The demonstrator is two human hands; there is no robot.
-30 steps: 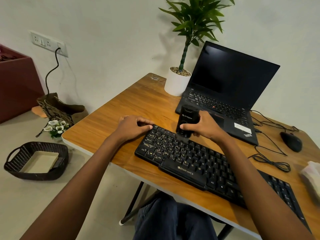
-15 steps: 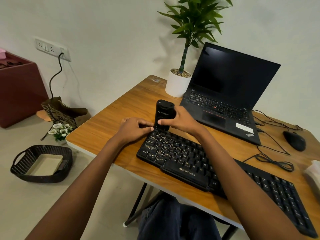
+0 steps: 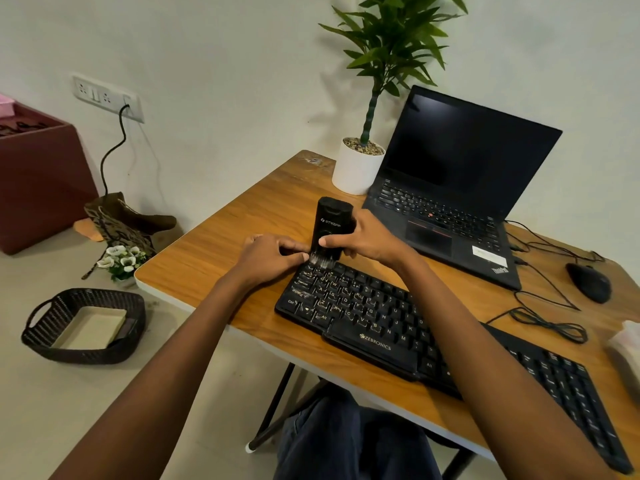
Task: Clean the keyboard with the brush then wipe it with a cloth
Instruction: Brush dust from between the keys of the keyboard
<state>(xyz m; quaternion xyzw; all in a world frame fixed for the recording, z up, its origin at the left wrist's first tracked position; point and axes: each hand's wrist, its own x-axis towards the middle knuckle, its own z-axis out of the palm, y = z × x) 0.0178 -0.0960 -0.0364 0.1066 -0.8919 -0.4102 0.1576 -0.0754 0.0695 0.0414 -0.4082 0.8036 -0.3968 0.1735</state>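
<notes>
Gripping brush (image 3: 331, 221) upright in right hand (image 3: 371, 239) | bristles on keyboard (image 3: 375, 329) corner | left hand (image 3: 268, 258) touching beside, grip unclear

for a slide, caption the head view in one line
Black brush, gripped by the right hand, upright on the leftmost keys of the keyboard; left hand beside it.

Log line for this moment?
phase: brushing | right hand: grips black upright brush, bristles on far-left corner of black keyboard | left hand: holds that corner | wipe: not yet
</notes>
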